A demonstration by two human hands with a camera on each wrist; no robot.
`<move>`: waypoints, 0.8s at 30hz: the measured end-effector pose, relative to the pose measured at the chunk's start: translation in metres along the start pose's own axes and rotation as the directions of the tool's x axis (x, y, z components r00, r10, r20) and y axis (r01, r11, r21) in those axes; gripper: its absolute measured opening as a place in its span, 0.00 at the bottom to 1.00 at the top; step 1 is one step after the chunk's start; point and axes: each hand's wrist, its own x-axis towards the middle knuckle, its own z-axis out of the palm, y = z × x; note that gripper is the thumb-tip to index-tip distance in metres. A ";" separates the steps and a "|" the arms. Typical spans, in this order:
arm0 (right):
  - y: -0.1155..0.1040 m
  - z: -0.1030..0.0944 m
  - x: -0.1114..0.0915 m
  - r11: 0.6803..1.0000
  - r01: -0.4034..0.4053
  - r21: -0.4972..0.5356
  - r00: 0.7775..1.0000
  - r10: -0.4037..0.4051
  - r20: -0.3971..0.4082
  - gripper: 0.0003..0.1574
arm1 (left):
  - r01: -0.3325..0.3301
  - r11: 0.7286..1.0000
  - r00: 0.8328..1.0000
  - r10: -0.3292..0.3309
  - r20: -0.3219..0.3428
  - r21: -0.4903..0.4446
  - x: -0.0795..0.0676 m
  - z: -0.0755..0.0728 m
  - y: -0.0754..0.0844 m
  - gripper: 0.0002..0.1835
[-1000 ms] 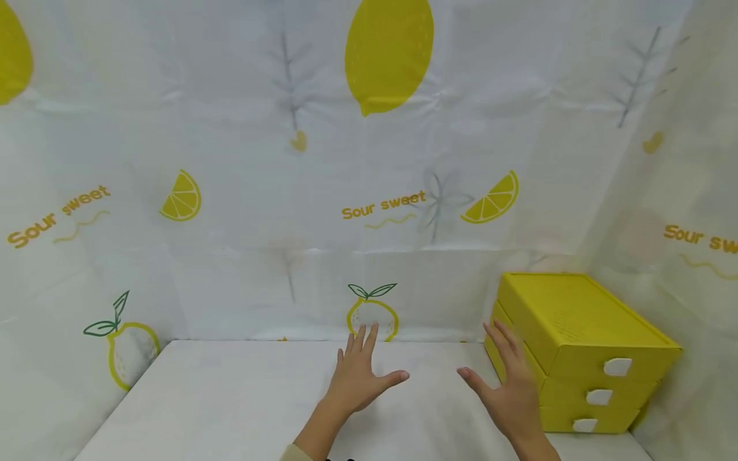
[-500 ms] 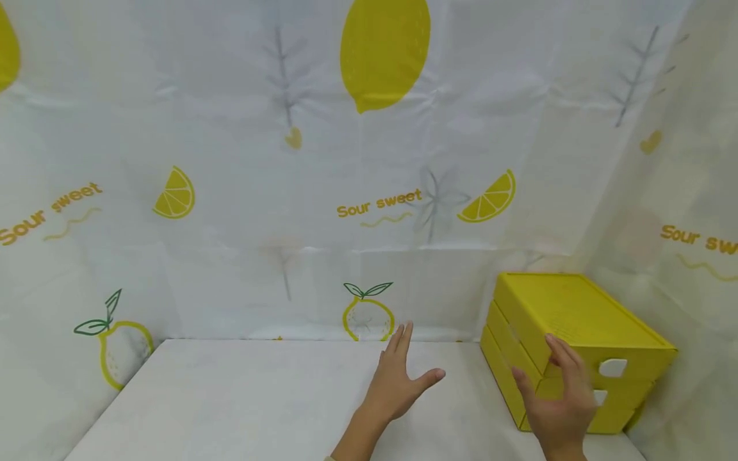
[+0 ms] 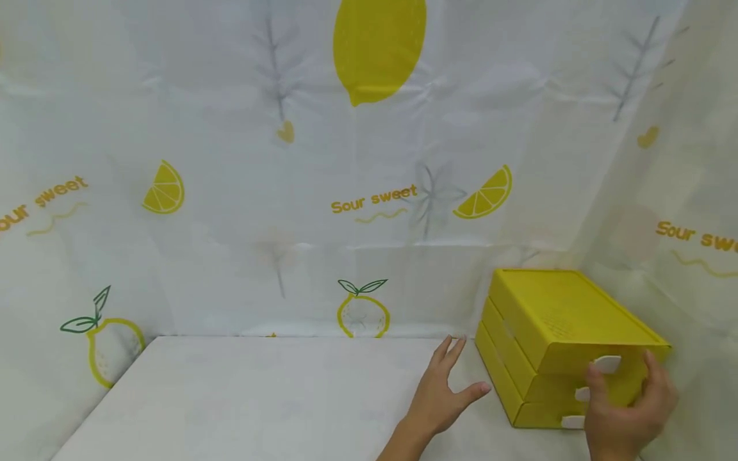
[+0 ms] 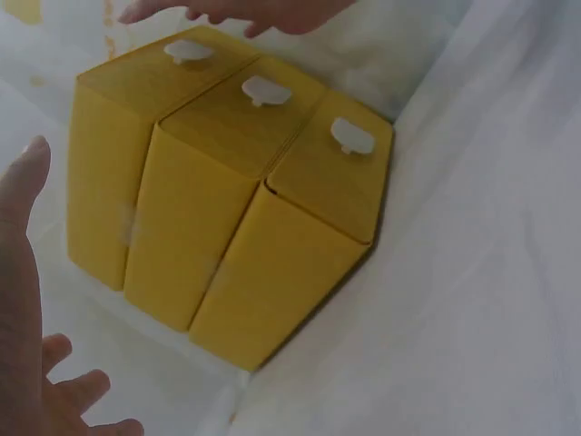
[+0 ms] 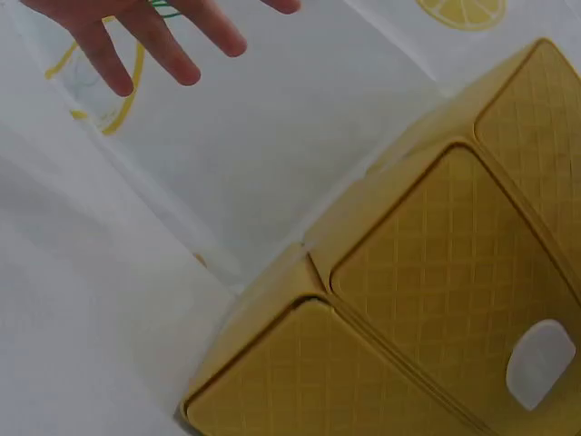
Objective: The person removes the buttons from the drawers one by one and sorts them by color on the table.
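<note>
A yellow three-drawer storage box with white pull tabs stands at the right of the table. My right hand is in front of its drawer fronts, thumb and fingers spread apart. In the head view the thumb overlaps the area by the top white tab, and the hand hides part of the lower fronts. Just left of the box, my left hand hovers over the table with thumb held out and nothing in it. The left wrist view shows the box tilted, with the right hand near its tabs.
The white-covered table extends to the left of the hands. Behind it and along the right side hangs a white sheet printed with lemons and lettering, close to the storage box.
Both hands have moved right. The right hand has gone from beside the storage box to in front of its drawers; the left hand has come close to its left side.
</note>
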 end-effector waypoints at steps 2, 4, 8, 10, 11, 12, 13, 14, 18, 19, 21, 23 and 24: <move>0.012 -0.006 0.001 0.996 -0.075 -0.049 0.996 0.077 0.046 0.43 | 0.001 1.000 1.000 0.000 0.018 -0.018 0.000 0.011 0.000 0.43; 0.023 -0.011 0.000 0.985 -0.139 -0.102 0.983 0.150 0.107 0.48 | -0.003 0.999 0.999 0.005 0.039 -0.052 0.000 0.022 0.000 0.42; 0.044 -0.016 -0.002 0.955 -0.240 -0.176 0.936 0.276 0.220 0.52 | -0.053 0.990 0.995 0.064 0.078 -0.131 0.000 0.040 -0.003 0.41; 0.053 -0.016 -0.005 0.935 -0.297 -0.194 0.908 0.339 0.245 0.50 | -0.079 0.984 0.991 0.096 0.096 -0.162 0.001 0.047 -0.003 0.42; 0.057 -0.016 -0.006 0.929 -0.316 -0.195 0.901 0.358 0.247 0.50 | -0.084 0.981 0.989 0.103 0.106 -0.172 0.002 0.050 -0.003 0.42; 0.061 -0.016 -0.007 0.925 -0.331 -0.188 0.896 0.371 0.246 0.49 | -0.077 0.980 0.988 0.100 0.118 -0.183 0.003 0.054 -0.002 0.43; 0.064 -0.016 -0.009 0.924 -0.337 -0.180 0.898 0.373 0.235 0.49 | -0.068 0.980 0.987 0.093 0.128 -0.189 0.004 0.057 -0.001 0.44; 0.067 -0.016 -0.011 0.921 -0.347 -0.179 0.897 0.382 0.221 0.48 | -0.050 0.979 0.988 0.078 0.137 -0.196 0.005 0.060 -0.001 0.45; 0.070 -0.017 -0.011 0.899 -0.407 -0.161 0.888 0.431 0.159 0.46 | 0.016 0.975 0.988 0.019 0.156 -0.221 0.013 0.075 0.005 0.48; 0.070 -0.018 -0.011 0.886 -0.430 -0.172 0.878 0.455 0.148 0.45 | 0.021 0.976 0.988 0.014 0.157 -0.218 0.015 0.078 0.007 0.48; 0.069 -0.018 -0.012 0.854 -0.482 -0.197 0.851 0.509 0.126 0.44 | 0.027 0.976 0.988 0.006 0.155 -0.215 0.017 0.083 0.009 0.49; 0.068 -0.020 -0.016 0.813 -0.539 -0.222 0.815 0.570 0.107 0.43 | 0.035 0.977 0.989 -0.003 0.150 -0.208 0.018 0.086 0.010 0.50; 0.068 -0.021 -0.019 0.793 -0.562 -0.236 0.798 0.595 0.098 0.42 | 0.037 0.979 0.989 -0.007 0.146 -0.202 0.017 0.086 0.010 0.50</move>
